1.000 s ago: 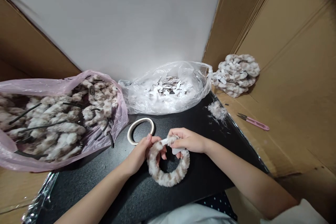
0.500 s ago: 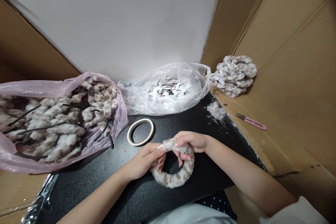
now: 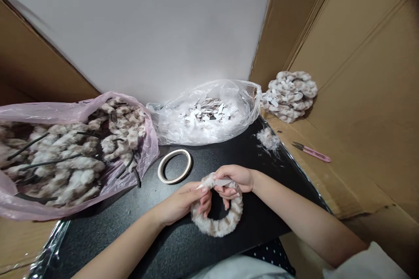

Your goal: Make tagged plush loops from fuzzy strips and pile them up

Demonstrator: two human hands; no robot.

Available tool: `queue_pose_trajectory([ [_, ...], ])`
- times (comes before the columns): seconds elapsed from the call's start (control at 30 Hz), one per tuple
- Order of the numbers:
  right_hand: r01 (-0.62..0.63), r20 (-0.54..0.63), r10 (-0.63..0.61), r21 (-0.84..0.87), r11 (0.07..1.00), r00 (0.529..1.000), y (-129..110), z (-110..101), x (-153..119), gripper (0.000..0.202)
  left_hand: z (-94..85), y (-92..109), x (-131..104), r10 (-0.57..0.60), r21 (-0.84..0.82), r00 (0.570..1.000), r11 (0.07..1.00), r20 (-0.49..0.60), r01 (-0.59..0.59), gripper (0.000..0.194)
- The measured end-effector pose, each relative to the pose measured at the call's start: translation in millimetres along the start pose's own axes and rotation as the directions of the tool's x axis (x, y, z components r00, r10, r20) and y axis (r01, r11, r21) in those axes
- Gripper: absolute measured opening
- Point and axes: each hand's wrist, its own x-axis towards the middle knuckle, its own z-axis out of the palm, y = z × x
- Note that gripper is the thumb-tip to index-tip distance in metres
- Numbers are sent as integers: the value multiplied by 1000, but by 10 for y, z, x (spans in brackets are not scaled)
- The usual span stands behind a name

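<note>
A fluffy beige-and-white ring, like a plush hair scrunchie (image 3: 218, 226), is held between both hands above the black tabletop. My left hand (image 3: 188, 198) pinches its upper left side, fingers curled through the ring. My right hand (image 3: 236, 179) grips the upper right side, its fingers partly inside the loop. A small white tag (image 3: 223, 181) lies against the scrunchie under my right hand. Left of and beyond the hands, a roll of tape (image 3: 175, 166) rests flat on the table.
A pink bag (image 3: 152, 135) of fluffy pieces with black elastic cords stands left. Behind is a clear bag (image 3: 183, 137) holding white tags. To the right are a heap of tagged scrunchies (image 3: 291, 96), pink thread snips (image 3: 314, 152) and fluff (image 3: 268, 139).
Both hands have shifted slightly on the scrunchie, and the white tag now shows more plainly by my right fingers. The camera view has moved a little.
</note>
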Motion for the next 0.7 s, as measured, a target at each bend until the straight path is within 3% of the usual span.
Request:
queue_pose_trajectory([
  [0.23,21,70,-20,-18,1000,997,-17,-19,40,37,-50,-68,37,94,-10,992,996,84,-93,50],
  [0.3,69,-17,-70,-84,994,997,-97,16,-42,38,-60,-44,24,164,0,981,986,106,-165,48],
  [0.37,228,-217,-270,-200,953,938,-255,60,-228,38,-89,-27,13,217,-8,966,976,143,-218,70],
  [0.43,417,-414,-538,-351,839,734,-506,92,-525,38,-131,-28,11,230,-28,959,973,168,-229,84],
  [0.47,460,-449,-606,-397,794,657,-664,95,-704,38,-154,-36,14,225,-30,960,974,166,-224,82],
  [0.5,493,-492,-689,-482,725,532,-839,86,-895,37,-176,-47,20,218,-28,963,976,161,-216,78],
  [0.53,366,-546,-809,-722,587,219,-1028,62,-1089,36,-195,-61,27,213,-24,965,977,153,-212,73],
  [0.57,77,-487,-868,-873,481,-92,-1222,24,-1276,34,-210,-74,36,208,-19,968,978,142,-208,66],
  [0.6,-35,-431,-880,-894,446,-202,-1415,-27,-1451,31,-222,-87,47,202,-16,970,979,134,-202,61],
  [0.63,-105,-384,-885,-900,422,-262,-1597,-91,-1607,29,-230,-96,58,197,-18,972,980,130,-196,57],
  [0.7,-255,-303,-898,-885,389,-318,-1898,-244,-1856,21,-235,-106,81,184,-34,974,983,133,-181,52],
])
